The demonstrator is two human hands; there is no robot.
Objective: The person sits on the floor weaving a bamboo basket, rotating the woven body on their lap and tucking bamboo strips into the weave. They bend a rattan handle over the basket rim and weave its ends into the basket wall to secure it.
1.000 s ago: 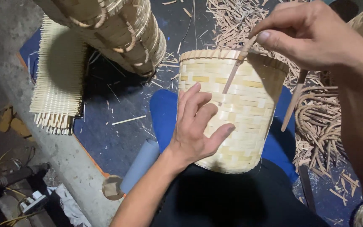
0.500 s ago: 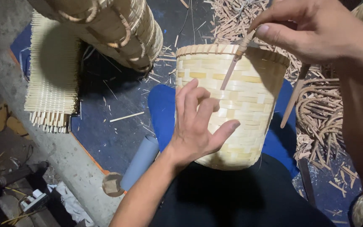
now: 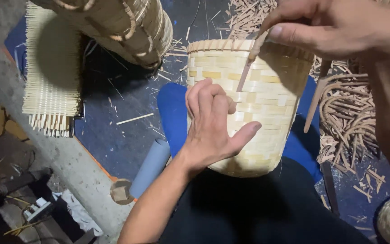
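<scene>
head view:
basket [image 3: 253, 104]: pale woven bamboo, centre frame, resting on lap, mouth tilted toward 12 o'clock, base toward 6.
left hand [image 3: 213, 124]: flat against basket's near wall at its 8 o'clock side; fingers close together, slightly curled, pointing to 12; thumb splayed out toward 3, tip on the weave.
right hand [image 3: 335, 27]: at 1 o'clock, above basket rim; thumb and forefinger pinching top end of strip.
strip [image 3: 248, 68]: thin bamboo sliver, slanting from rim down toward 7 o'clock, lying over the outer weave.
second strip [image 3: 314, 101]: hanging below right hand at 3 o'clock of basket, beside its right wall; cannot tell whether held.
big basket [image 3: 123, 22]: larger woven one, lying on its side at 11 o'clock, well apart from the hands.
mat [image 3: 50, 77]: flat woven panel with loose ends, at 9–10 o'clock on the dark floor.
offcuts [image 3: 344, 113]: heap of bamboo scraps and coiled strips, 12 to 3 o'clock behind basket.
tube [image 3: 150, 167]: grey-blue cylinder at 7 o'clock, just left of left forearm.
cushion [image 3: 174, 117]: blue, under basket, showing either side.
</scene>
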